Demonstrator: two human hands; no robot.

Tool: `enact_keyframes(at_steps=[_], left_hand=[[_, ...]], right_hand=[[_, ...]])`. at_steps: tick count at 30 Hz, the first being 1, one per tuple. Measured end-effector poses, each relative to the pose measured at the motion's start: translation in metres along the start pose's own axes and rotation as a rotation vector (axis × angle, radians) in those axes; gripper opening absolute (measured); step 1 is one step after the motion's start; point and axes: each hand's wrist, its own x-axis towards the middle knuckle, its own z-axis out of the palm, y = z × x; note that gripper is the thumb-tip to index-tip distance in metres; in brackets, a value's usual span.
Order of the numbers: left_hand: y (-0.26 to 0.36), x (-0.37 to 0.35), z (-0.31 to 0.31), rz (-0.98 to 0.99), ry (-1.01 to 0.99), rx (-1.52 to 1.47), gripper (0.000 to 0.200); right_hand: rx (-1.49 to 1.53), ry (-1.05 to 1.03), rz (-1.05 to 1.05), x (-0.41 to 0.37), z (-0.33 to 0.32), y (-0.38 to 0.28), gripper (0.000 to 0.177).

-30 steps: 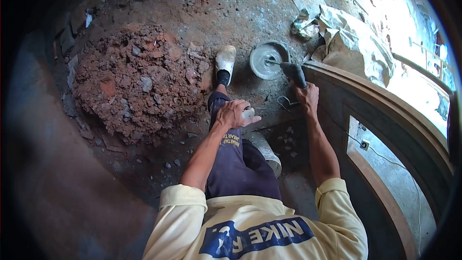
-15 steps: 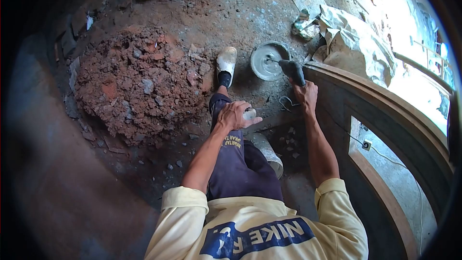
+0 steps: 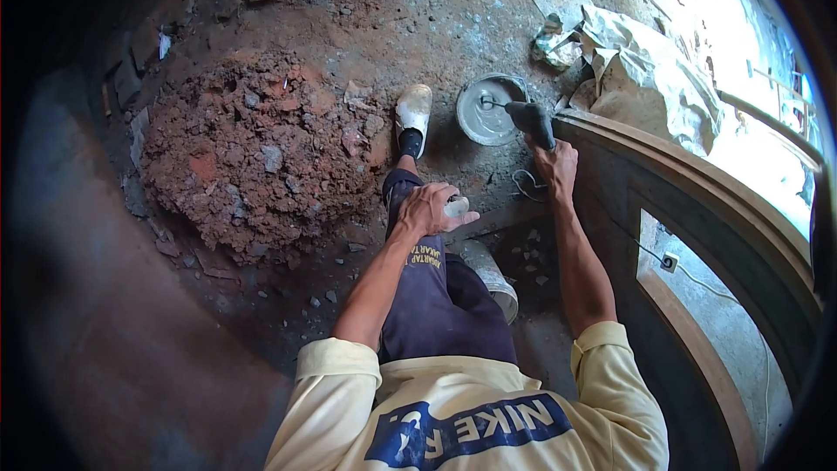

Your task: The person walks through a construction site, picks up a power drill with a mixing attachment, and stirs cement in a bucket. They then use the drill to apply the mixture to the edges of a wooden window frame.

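My right hand [image 3: 556, 166] is closed round the grip of a dark power drill [image 3: 534, 125]. A mixing rod [image 3: 494, 104] runs from the drill into a round bucket [image 3: 462, 118] of wet grey mix [image 3: 493, 126]. My left hand [image 3: 427, 209] rests over my bent knee, its fingers curled and thumb stretched out. Between the thumb and fingers shows a small pale, rounded thing [image 3: 456, 207] whose kind I cannot make out. Just past the knee, my white shoe [image 3: 413, 108] stands left of the bucket.
A large heap of reddish soil and rubble [image 3: 253, 157] lies at left. A wooden frame [image 3: 689, 157] borders the right side, with a cable and plug [image 3: 669, 262] beyond. Crumpled sheeting [image 3: 649, 78] lies behind the bucket. A pale container [image 3: 493, 283] is beside my leg.
The mixing rod's end has shifted slightly within the bucket as the drill tilts a little. My left hand stays at the knee. The whole view has moved slightly.
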Motion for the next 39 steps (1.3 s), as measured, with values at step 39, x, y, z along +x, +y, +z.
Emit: enact_keyframes(at_steps=[39], left_hand=[[0.007,-0.005,-0.01,-0.023,-0.081,-0.003,0.075]], right_hand=[[0.032,0.084,-0.041,-0.029,0.003,0.064,0.063]])
